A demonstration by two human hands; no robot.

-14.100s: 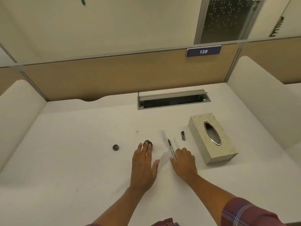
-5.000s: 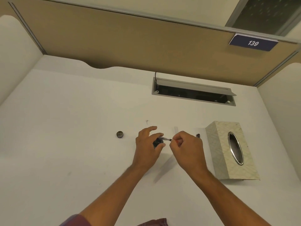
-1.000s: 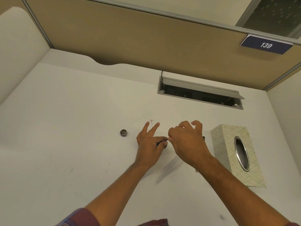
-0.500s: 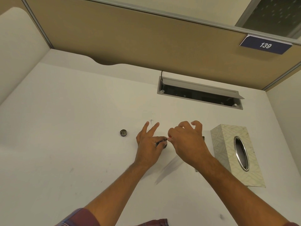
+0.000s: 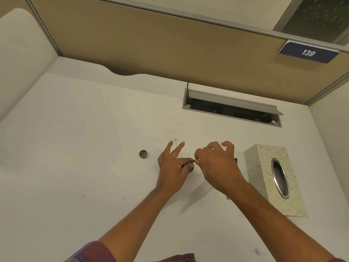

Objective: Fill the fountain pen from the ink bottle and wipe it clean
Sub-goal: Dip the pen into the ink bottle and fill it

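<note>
We no longer rest our hands flat on the desk: our left hand (image 5: 174, 168) now steadies the ink bottle (image 5: 190, 169) while our right hand (image 5: 217, 165) pinches the pen (image 5: 188, 163) over it.

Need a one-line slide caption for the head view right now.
Left hand steadies the ink bottle while right hand works the pen at its mouth; bottle cap and tissue box alongside.

On the white tabletop (image 5: 75, 148), the left hand (image 5: 173, 167) pinches the fountain pen (image 5: 187, 163) over the ink bottle (image 5: 191, 169), while the right hand (image 5: 217, 167) pinches its end. The bottle cap (image 5: 143, 154) lies to the left, the tissue box (image 5: 275, 178) to the right.
</note>
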